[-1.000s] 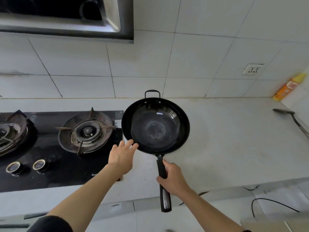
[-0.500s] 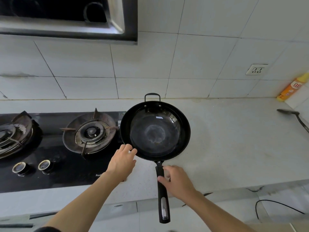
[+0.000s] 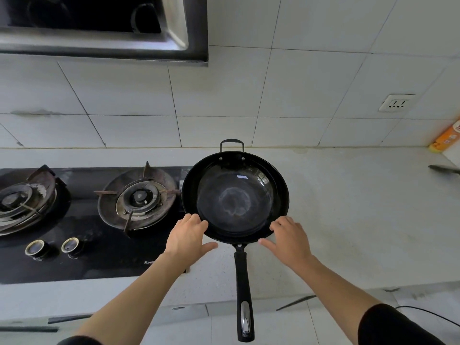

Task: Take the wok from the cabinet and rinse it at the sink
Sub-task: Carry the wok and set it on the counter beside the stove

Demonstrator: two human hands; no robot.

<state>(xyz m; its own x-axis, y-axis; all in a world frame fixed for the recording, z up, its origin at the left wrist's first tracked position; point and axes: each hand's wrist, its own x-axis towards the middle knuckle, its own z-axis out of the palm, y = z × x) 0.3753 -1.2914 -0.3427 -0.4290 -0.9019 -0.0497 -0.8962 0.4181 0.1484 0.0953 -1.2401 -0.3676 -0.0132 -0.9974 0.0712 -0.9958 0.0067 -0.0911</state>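
Observation:
The black wok rests on the pale countertop, just right of the stove. Its long black handle points toward me and juts out past the counter's front edge, with no hand on it. A small loop handle is on its far rim. My left hand lies against the near left rim, fingers on the edge and thumb spread. My right hand touches the near right rim the same way. The wok's inside has a faint pale ring and holds nothing. No sink is in view.
A black two-burner gas stove with two knobs fills the left. A range hood hangs above it. At the far right are an orange bottle, a ladle and a wall socket.
The wok has come down onto the counter. My right hand let go of the handle and moved up to the right rim. My left hand stays at the left rim.

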